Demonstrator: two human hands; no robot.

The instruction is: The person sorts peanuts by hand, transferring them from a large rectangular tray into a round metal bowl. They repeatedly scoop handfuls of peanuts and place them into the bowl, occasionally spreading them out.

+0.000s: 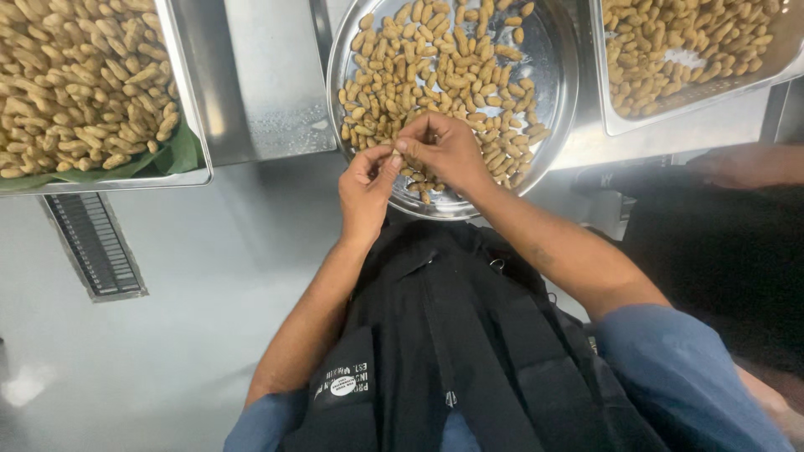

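Observation:
A round steel tray (553, 50) holds a heap of unshelled peanuts (435, 67). Over its near rim my left hand (364, 188) and my right hand (444, 151) meet, fingertips pinched together on a single peanut pod (397, 154). The pod is mostly hidden by the fingers. Both forearms reach up from my dark apron.
A rectangular steel tray (188, 100) at the left, lined with a green leaf, is full of peanuts. Another rectangular tray (607, 92) of peanuts sits at the top right. A floor drain grate (94, 244) lies lower left. Another person's arm (745, 166) shows at the right edge.

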